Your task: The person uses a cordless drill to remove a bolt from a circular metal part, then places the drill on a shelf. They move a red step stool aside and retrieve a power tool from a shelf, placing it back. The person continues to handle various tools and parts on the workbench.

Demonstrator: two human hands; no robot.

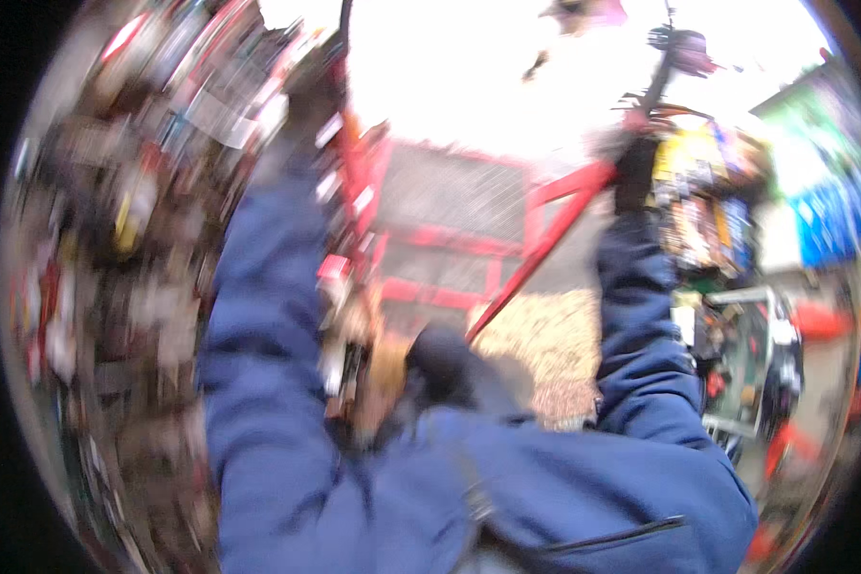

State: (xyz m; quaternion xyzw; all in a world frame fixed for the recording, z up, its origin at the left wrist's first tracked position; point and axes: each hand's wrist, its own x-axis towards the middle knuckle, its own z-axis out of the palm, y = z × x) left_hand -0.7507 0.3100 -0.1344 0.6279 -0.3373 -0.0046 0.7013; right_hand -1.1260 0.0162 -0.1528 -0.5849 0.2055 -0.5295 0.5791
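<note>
Both my arms, in blue sleeves, reach forward to a red metal frame with grey panels [450, 196], like a cart, with long bars on either side. My left hand [301, 110], dark and blurred, is closed on the left bar [344, 153]. My right hand [633, 167], also dark, is closed on the right bar [655, 91], where a red diagonal brace [536, 239] meets it. Motion blur hides the fingers' detail. Below the frame, my dark boot or leg [435, 364] shows over the ground.
Densely piled, blurred goods [134, 239] line the left side. At the right are stacked colourful packages [703, 177], a blue object [823, 220], a metal-framed item [741, 364] and orange objects [813, 320]. Pale speckled ground [536, 335] lies below; bright glare fills the top.
</note>
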